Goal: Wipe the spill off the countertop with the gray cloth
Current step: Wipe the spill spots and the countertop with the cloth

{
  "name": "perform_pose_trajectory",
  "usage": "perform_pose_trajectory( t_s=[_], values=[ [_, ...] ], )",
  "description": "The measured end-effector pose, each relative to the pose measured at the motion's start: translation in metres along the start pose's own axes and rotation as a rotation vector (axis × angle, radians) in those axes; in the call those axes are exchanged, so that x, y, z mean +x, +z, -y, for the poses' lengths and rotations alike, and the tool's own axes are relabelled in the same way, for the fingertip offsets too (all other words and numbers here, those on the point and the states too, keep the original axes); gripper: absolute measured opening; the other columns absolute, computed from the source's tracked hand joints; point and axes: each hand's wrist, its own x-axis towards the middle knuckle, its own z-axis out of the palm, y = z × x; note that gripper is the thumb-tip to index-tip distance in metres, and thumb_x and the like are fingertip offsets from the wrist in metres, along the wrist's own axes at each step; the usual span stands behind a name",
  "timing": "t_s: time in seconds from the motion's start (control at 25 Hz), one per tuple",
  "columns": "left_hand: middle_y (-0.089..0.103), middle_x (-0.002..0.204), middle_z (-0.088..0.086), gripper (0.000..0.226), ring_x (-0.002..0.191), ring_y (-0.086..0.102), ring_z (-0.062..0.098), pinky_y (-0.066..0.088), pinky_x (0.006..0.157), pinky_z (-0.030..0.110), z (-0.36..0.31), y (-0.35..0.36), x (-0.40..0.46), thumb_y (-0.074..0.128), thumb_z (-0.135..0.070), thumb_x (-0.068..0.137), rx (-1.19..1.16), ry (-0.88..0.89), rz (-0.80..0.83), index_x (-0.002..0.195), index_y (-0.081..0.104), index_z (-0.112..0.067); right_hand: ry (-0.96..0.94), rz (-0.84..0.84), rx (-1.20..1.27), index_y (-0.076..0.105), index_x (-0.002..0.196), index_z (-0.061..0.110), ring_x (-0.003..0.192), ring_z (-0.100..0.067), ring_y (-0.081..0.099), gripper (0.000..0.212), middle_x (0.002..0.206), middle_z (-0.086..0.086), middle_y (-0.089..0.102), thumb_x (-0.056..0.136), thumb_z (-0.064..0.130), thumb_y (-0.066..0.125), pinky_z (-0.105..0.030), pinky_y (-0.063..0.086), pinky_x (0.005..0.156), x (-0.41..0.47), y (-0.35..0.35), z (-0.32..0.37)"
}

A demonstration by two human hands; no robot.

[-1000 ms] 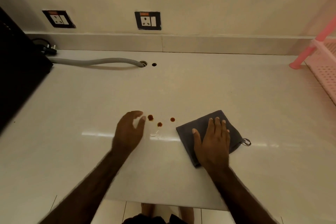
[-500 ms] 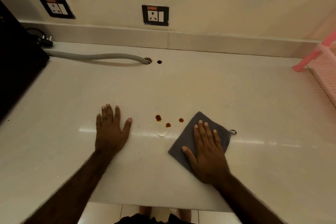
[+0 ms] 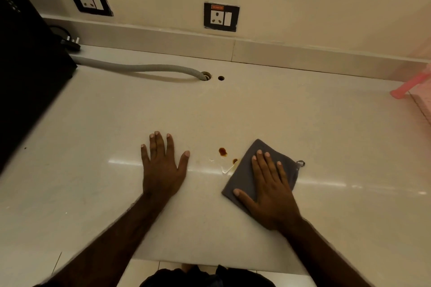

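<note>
A folded gray cloth (image 3: 242,176) with a small hanging loop lies flat on the pale countertop (image 3: 279,112). My right hand (image 3: 268,190) presses down on it with fingers spread. Just left of the cloth's edge are brown spill drops (image 3: 222,151); one small drop touches the cloth's edge and a wet streak runs under it. My left hand (image 3: 163,168) rests flat on the countertop, fingers apart, left of the spill, holding nothing.
A gray corrugated hose (image 3: 144,68) runs into a hole near the back wall. A black appliance (image 3: 25,72) stands at the left edge. A pink plastic rack (image 3: 412,86) sits at the far right. Two wall sockets (image 3: 221,17) are above the backsplash.
My right hand has slid the cloth left over the rightmost drop, leaving a wet streak. My left hand went from raised and curled to flat on the countertop.
</note>
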Motion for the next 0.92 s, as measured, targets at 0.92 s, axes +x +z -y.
perform_pose_trajectory(
  t_s=[0.92],
  values=[
    [-0.004,0.175,0.012,0.091,0.162,-0.010,0.026,-0.003,0.131,0.054,0.000,-0.002,0.000,0.006,-0.077,0.097,-0.023,-0.012,-0.006,0.167,0.007,-0.018,0.087,0.003,-0.001,-0.009,0.172,0.019,0.167,-0.023,-0.020,0.105,0.181,-0.003,-0.017,0.096,0.089,0.006,-0.054,-0.009,0.136,0.056,-0.015,0.010]
  ],
)
